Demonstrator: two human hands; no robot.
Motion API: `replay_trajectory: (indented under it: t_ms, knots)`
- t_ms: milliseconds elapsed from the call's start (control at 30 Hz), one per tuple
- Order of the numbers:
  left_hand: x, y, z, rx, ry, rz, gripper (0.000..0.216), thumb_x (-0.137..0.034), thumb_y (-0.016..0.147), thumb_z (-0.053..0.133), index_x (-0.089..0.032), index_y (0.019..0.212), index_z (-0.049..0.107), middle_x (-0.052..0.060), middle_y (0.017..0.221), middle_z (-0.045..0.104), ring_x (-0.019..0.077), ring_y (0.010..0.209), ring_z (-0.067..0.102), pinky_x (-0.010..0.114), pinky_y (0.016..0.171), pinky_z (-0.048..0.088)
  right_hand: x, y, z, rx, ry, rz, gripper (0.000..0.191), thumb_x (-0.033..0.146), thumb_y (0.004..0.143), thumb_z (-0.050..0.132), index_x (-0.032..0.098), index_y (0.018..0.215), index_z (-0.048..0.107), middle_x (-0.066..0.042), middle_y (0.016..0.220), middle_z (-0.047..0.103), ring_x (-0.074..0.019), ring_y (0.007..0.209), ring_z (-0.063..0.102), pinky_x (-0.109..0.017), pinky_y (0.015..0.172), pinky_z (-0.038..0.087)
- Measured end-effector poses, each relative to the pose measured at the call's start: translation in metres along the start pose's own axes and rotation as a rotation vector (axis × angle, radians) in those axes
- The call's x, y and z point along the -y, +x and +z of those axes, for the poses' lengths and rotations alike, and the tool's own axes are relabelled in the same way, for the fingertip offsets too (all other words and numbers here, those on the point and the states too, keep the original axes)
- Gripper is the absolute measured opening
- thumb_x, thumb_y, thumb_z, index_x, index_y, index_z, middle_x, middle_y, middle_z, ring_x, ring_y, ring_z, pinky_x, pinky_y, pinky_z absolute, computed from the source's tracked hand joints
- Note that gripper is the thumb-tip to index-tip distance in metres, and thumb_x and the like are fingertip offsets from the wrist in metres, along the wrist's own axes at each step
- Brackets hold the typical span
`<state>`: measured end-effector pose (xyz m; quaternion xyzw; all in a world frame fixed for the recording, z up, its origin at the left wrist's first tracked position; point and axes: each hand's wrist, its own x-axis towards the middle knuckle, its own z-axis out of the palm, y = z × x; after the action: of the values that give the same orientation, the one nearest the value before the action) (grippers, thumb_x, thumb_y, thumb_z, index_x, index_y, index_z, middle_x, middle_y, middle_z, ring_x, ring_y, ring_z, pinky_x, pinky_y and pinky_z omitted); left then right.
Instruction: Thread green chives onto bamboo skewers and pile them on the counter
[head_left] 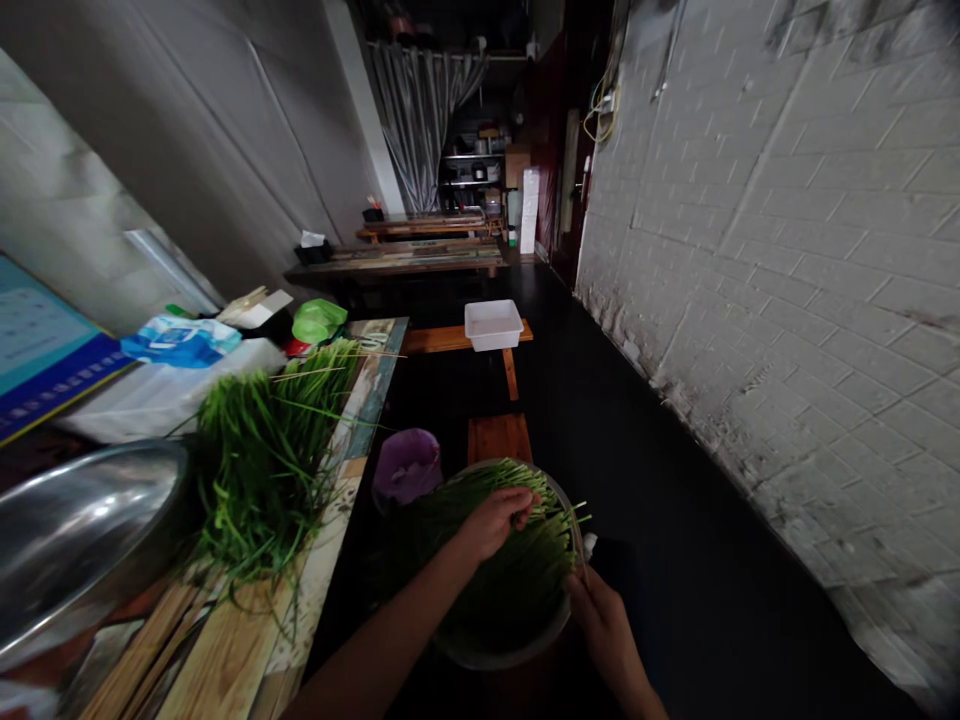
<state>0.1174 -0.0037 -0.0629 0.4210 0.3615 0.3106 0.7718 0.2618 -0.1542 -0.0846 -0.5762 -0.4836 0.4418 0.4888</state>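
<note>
A round basin (pixel 491 660) full of long green chives (pixel 495 575) stands low in front of me, their pale cut ends toward the upper right. Above them my left hand (pixel 501 522) is closed, fingertips pinched on what looks like a bit of chive. At the basin's right rim my right hand (pixel 604 615) is closed, thumb uppermost, around what appears to be a thin skewer (pixel 580 545); its lower part is hidden by the fingers. On the table to the left lies a big heap of chives (pixel 259 455) with thin sticks across its far end.
A steel bowl (pixel 97 530) and loose wooden sticks (pixel 150 645) are on the patterned table (pixel 330 570). Beyond the basin are a purple-lined bin (pixel 407 465), a wooden stool (pixel 499 438) and a white tub (pixel 493 326) on a bench. A brick wall (pixel 787 250) runs along the right.
</note>
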Motion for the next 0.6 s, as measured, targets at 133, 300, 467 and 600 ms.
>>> replay_trajectory:
  t_ms: [133,300,467,600]
  knots:
    - [0.006,-0.005,-0.005,0.01,0.166,0.088,0.033,-0.044,0.07,0.067,-0.012,0.076,0.068,0.002,0.067,0.056,0.0103,0.062,0.044,0.024,0.059,0.032,-0.004,-0.002,0.005,-0.012,0.033,0.03,0.039,0.051,0.088,0.045,0.017,0.069,0.05,0.004,0.063,0.039,-0.0101,0.058,0.035,-0.019,0.051,0.034]
    - [0.034,-0.011,-0.013,0.087,0.455,0.129,0.035,-0.047,0.073,0.063,-0.014,0.07,0.069,0.004,0.081,0.062,0.016,0.079,0.05,0.028,0.077,0.037,-0.013,-0.011,0.01,-0.02,0.044,0.05,0.04,0.053,0.086,0.045,0.018,0.067,0.049,0.003,0.062,0.041,-0.0115,0.059,0.038,-0.021,0.054,0.037]
    - [0.06,0.013,-0.033,0.015,0.649,0.132,0.029,-0.04,0.077,0.058,-0.018,0.092,0.069,0.006,0.097,0.065,0.0204,0.094,0.054,0.032,0.09,0.037,-0.02,-0.019,0.003,-0.056,0.077,0.148,0.042,0.056,0.083,0.048,0.018,0.067,0.05,0.003,0.063,0.042,-0.0119,0.059,0.039,-0.02,0.053,0.037]
    - [0.074,0.052,-0.05,-0.201,0.96,0.146,0.018,-0.024,0.079,0.052,-0.016,0.077,0.068,0.006,0.082,0.064,0.0201,0.086,0.055,0.032,0.083,0.039,-0.024,-0.026,-0.005,-0.09,0.107,0.172,0.039,0.053,0.084,0.049,0.018,0.068,0.051,0.003,0.063,0.042,-0.0113,0.058,0.038,-0.02,0.052,0.036]
